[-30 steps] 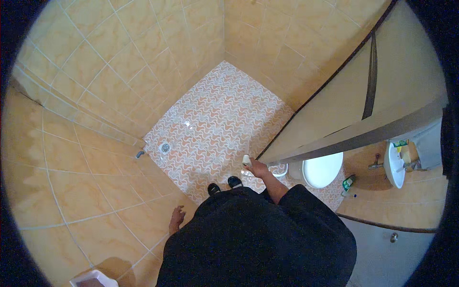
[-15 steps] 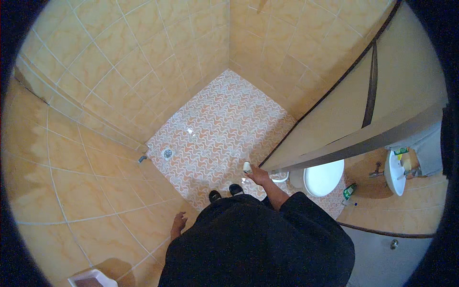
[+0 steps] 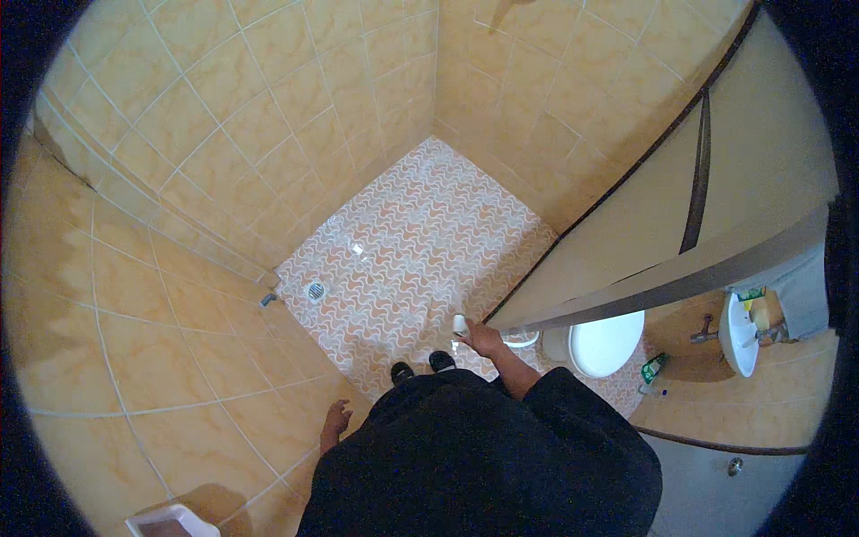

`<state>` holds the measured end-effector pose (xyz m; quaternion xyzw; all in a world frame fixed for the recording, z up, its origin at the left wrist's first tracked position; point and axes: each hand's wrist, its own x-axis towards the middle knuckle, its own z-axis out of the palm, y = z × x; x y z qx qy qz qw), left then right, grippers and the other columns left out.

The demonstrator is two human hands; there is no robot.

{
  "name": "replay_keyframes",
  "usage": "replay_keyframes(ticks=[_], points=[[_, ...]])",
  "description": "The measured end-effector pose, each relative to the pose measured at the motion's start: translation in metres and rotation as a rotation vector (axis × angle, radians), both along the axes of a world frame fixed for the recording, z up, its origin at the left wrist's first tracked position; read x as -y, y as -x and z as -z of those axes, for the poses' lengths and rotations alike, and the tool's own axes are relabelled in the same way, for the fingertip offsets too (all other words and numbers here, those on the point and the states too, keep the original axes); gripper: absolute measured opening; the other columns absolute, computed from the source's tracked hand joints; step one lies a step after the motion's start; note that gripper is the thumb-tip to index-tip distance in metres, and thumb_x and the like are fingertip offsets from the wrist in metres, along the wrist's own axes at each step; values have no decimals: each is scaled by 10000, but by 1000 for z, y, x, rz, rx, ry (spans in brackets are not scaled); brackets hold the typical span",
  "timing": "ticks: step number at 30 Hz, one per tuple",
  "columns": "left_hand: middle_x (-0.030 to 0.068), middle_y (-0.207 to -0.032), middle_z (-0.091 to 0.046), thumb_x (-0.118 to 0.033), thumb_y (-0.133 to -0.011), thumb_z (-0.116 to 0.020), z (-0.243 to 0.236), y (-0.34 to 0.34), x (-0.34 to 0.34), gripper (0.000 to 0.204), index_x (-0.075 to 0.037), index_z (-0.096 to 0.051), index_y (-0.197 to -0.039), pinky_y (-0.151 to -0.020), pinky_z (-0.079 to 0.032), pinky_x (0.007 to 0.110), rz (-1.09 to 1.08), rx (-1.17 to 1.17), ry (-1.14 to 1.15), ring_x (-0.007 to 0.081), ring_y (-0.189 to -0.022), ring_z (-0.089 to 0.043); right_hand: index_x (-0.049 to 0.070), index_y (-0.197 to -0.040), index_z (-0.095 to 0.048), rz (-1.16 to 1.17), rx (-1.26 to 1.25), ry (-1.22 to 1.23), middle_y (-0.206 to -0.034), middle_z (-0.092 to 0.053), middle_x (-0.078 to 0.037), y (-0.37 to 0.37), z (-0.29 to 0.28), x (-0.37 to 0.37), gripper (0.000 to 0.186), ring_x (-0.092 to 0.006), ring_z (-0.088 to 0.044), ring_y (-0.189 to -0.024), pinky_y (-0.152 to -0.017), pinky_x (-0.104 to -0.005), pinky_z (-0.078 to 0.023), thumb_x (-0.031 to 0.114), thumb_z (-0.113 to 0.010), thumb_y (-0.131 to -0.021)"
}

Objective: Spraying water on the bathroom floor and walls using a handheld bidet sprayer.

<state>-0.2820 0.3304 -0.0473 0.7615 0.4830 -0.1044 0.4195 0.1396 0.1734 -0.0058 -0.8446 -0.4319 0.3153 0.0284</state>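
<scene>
- White object (image 3: 460, 324), small, kind unclear: sat at the right hand's (image 3: 484, 337) fingertips, forward and to the left of the palm; long axis seemed to run forward, though foreshortened.
- Right hand: grasped the white object; the nearer of the two.
- Left hand (image 3: 336, 419): held nothing visible, fingers loosely bent, well apart from the white object.
- Partition (image 3: 761, 116): near edge just beyond the right hand.
- Toilet (image 3: 607, 345): right of the right hand.
</scene>
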Motion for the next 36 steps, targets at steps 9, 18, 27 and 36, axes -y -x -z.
replay_keyframes(ticks=[9,18,27,36], points=[[183,-983,-464,-101,-701,-562,-18,-11,-3,375,-90,-447,-1057,-778,-405,350,-22,-21,68,279,-908,-484,66,-1160,-292,-29,41,-90,-997,-474,-193,0,6,2,593,-338,-484,-897,-718,-428,-408,471,-421,-746],[166,-957,-474,-113,-697,-572,-20,-14,-2,369,-86,-455,-1046,-774,-403,357,0,-42,41,284,-912,-478,56,-1157,-291,-20,22,-49,-1012,-464,-195,3,-12,-1,594,-344,-481,-905,-725,-433,-405,460,-433,-745],[169,-960,-479,-108,-696,-579,-16,-10,-1,364,-88,-462,-1039,-756,-410,347,-20,-8,67,285,-899,-481,43,-1148,-293,-37,43,-65,-996,-474,-198,0,1,5,583,-333,-488,-897,-720,-427,-410,435,-450,-745],[166,-963,-494,-126,-695,-584,11,7,1,368,-80,-460,-1038,-751,-417,340,36,117,-22,285,-877,-494,51,-1151,-288,-40,45,-91,-1018,-475,-175,-3,18,8,584,-324,-491,-894,-711,-423,-412,447,-435,-747]])
